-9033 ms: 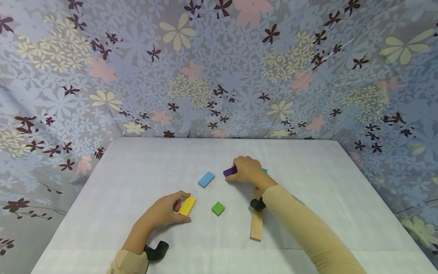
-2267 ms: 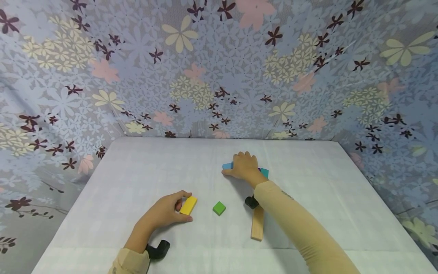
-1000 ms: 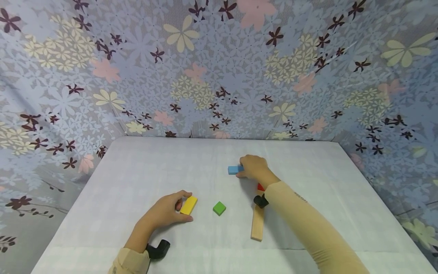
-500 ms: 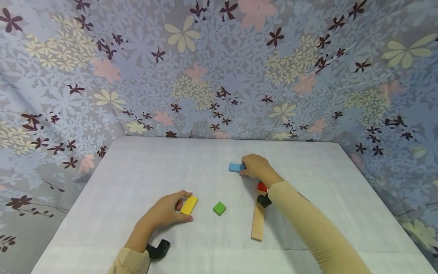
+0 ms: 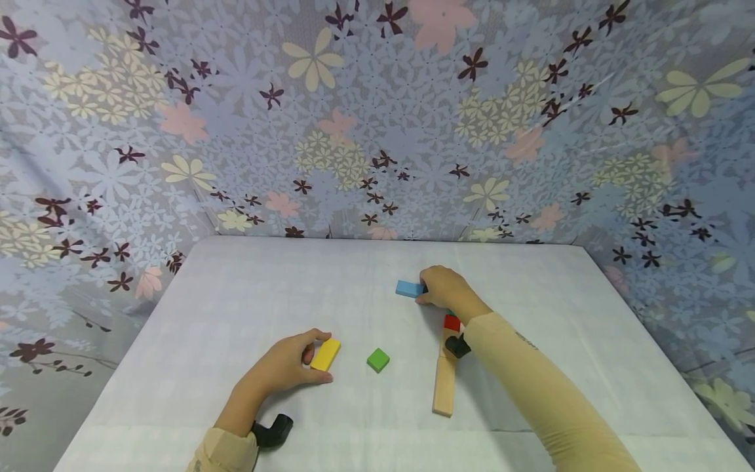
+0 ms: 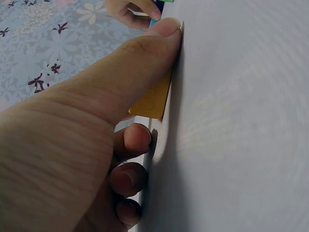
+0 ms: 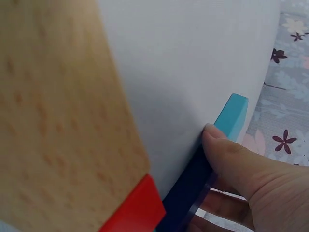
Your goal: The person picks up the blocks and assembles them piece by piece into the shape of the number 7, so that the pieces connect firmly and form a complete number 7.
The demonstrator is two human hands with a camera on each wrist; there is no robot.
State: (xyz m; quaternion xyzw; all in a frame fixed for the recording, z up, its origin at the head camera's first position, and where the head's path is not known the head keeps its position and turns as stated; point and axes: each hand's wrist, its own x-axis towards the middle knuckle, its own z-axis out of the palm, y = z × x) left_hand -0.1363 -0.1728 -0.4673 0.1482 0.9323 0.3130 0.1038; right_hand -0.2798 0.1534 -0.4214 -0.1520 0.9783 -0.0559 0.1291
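Light-blue block (image 5: 408,288) has shifted rightward in line with the dark purple block (image 7: 186,193), the right hand (image 5: 444,288) pinching around their joint, best squeezed evenly for flush edges, while the left hand (image 5: 289,360) pinches the yellow block (image 5: 326,354).

Head view looks down, wrists nearer, left sharing the yellow block (image 5: 326,354).

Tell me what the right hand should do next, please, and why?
Perhaps the right hand should gently let go of the light blue block: it seems lined up with the dark purple block, and the green block lies apart.
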